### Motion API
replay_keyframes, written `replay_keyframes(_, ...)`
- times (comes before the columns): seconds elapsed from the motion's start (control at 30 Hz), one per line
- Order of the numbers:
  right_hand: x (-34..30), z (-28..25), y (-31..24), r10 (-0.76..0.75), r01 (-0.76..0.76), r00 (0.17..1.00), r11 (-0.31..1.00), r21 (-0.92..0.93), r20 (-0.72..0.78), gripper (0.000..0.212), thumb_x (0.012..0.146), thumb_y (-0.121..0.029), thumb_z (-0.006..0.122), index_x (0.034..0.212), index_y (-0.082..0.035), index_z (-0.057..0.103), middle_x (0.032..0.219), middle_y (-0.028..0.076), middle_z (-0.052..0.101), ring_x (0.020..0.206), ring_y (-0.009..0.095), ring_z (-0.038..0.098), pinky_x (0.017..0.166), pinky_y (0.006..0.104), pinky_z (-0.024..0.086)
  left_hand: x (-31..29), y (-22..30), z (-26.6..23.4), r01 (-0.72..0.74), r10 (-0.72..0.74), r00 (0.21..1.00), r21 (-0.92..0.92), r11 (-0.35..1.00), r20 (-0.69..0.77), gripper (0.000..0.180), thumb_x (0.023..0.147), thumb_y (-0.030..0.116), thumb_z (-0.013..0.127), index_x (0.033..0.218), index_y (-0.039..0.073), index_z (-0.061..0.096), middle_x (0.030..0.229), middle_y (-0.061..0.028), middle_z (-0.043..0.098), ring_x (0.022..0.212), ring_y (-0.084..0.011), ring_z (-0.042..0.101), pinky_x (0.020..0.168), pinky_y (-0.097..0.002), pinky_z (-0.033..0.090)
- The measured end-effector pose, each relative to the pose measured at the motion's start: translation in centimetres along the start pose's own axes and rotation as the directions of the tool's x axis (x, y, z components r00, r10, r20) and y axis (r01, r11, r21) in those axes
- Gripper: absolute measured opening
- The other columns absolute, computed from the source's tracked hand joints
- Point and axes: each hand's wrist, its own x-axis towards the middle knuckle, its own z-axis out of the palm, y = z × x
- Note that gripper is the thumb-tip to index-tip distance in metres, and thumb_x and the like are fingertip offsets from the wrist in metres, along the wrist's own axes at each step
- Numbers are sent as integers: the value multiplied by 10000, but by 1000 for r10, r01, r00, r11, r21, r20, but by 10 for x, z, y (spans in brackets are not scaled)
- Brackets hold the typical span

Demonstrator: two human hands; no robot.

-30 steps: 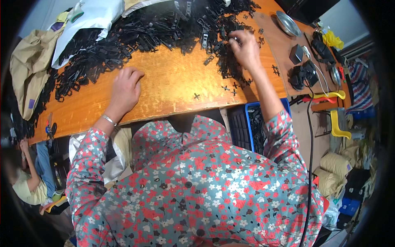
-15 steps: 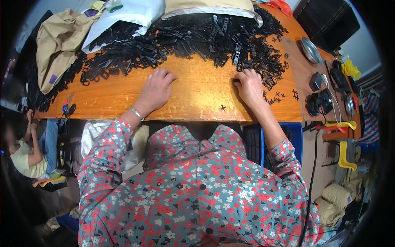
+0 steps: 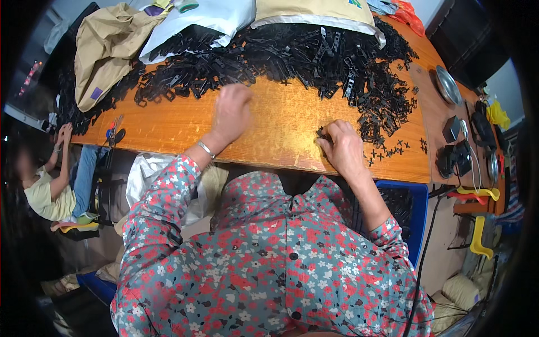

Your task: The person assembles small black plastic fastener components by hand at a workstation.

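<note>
My left hand [image 3: 232,110] is over the wooden tabletop, just short of the heap of black plastic clip-like parts [image 3: 264,53]. Motion smears its fingers, so whether they hold anything is unclear. Closer to the front edge, the fingers of my right hand [image 3: 343,147] are closed in a pinch on a small black cross-shaped piece [image 3: 321,133], partly hidden by the fingertips. More black cross-shaped pieces [image 3: 388,151] lie scattered to the right of that hand.
A brown sack [image 3: 106,50], a white sack [image 3: 196,22] and a cream sack [image 3: 314,14] lie over the heap. At right are a metal bowl [image 3: 448,84] and a black device with cables [image 3: 455,159]. A blue crate [image 3: 418,219] stands below; another person [image 3: 50,191] sits at left.
The whole view has shifted. My right hand has come down toward the front edge and taken hold of the cross-shaped piece. My left hand is moving and blurred.
</note>
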Motion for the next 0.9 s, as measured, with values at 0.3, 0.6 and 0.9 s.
replay_keyframes(0.3, -13, 9, 1, -23, 27, 995, 999, 45, -97, 198, 784, -82, 827, 889, -29, 668, 943, 113, 627, 910, 336, 615, 778, 425, 517, 12, -17, -1, 234, -236, 972, 214, 948, -16, 414, 861, 11, 665, 1272, 65, 653, 1248, -152, 620, 1219, -372, 544, 1046, -465, 447)
replay_keyframes(0.6, -15, 16, 10, -19, 27, 993, 997, 67, -120, 140, 813, -71, 785, 885, -32, 671, 973, 111, 648, 943, 338, 621, 809, 429, 519, 9, 69, 6, 30, -23, 999, -162, 986, 44, 418, 855, 3, 722, 1263, 41, 640, 1183, -189, 652, 1125, -391, 632, 956, -439, 524)
replay_keyframes(0.9, -20, 19, 18, 31, -16, 988, 995, 102, -151, 131, 811, -70, 780, 879, -41, 673, 943, 119, 643, 938, 342, 629, 812, 440, 523, 8, 86, 13, -3, 17, 996, -157, 988, 88, 238, 849, 16, 735, 1083, 31, 693, 1138, -146, 676, 1088, -356, 646, 920, -434, 530)
